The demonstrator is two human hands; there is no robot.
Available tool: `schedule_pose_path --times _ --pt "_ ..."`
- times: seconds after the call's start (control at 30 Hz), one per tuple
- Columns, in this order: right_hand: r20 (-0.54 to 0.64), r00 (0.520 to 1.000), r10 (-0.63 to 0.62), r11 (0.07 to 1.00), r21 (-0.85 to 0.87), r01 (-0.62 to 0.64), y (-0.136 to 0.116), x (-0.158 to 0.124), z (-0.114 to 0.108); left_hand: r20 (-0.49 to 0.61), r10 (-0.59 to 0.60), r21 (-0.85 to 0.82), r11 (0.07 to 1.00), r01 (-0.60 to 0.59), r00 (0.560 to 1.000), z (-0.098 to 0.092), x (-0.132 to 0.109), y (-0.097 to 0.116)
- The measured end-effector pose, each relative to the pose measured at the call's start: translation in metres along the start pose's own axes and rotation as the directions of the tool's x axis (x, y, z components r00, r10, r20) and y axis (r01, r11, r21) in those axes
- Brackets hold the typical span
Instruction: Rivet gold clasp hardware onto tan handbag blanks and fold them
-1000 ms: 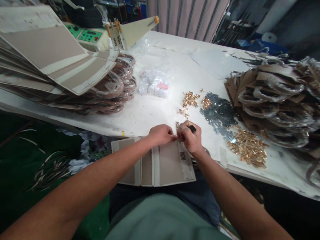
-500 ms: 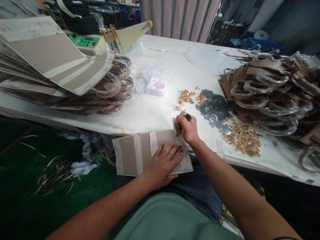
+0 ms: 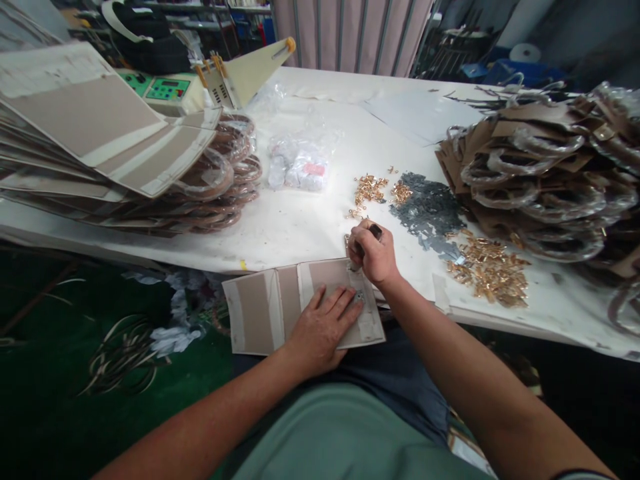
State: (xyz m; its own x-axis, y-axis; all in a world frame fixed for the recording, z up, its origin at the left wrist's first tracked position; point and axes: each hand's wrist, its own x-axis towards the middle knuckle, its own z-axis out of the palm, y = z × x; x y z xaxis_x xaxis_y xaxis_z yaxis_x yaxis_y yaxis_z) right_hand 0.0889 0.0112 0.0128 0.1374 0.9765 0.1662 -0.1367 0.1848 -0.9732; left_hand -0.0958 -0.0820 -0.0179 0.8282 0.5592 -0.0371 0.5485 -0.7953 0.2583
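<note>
A tan panel with pale strips (image 3: 255, 313) lies across my lap and the table's front edge. My left hand (image 3: 325, 323) rests flat on it, fingers spread. Beside its fingertips, a small metal plate (image 3: 359, 295) sits on the panel. My right hand (image 3: 373, 252) is closed in a fist around a dark-handled tool (image 3: 375, 231). The tool's lower end is mostly hidden, close to the panel's upper right edge. Beyond the fist lie small gold fittings (image 3: 370, 190) and a heap of thin grey metal plates (image 3: 427, 210).
Stacked tan panels (image 3: 100, 147) with plastic-wrapped handles fill the table's left side. Another wrapped-handle pile (image 3: 545, 180) stands at the right, near more gold pieces (image 3: 490, 273). A plastic bag of white items (image 3: 303, 163) lies mid-table. Behind the left stack is a machine with a green control panel (image 3: 167, 89).
The camera view has shifted slightly. Both hands keep nearly the same places on the panel, and the right hand still grips the tool.
</note>
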Motion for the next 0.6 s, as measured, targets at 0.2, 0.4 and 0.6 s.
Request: schedule_pose_path --times 0.2,0.4,0.6 --pt "-0.059 0.998 0.028 0.942 0.337 -0.007 -0.012 -0.021 -0.015 0.027 -0.005 0.016 1.000 0.005 1.000 -0.009 0.006 -0.005" --pt "-0.117 0.982 0.150 0.902 0.424 -0.087 -0.005 -0.039 -0.031 -0.001 -0.006 -0.008 1.000 0.006 1.000 -0.006 0.009 -0.006" --pt "-0.199 0.940 0.278 0.842 0.521 -0.138 0.000 -0.039 -0.033 0.004 -0.005 -0.018 1.000 0.005 1.000 -0.005 0.008 -0.005"
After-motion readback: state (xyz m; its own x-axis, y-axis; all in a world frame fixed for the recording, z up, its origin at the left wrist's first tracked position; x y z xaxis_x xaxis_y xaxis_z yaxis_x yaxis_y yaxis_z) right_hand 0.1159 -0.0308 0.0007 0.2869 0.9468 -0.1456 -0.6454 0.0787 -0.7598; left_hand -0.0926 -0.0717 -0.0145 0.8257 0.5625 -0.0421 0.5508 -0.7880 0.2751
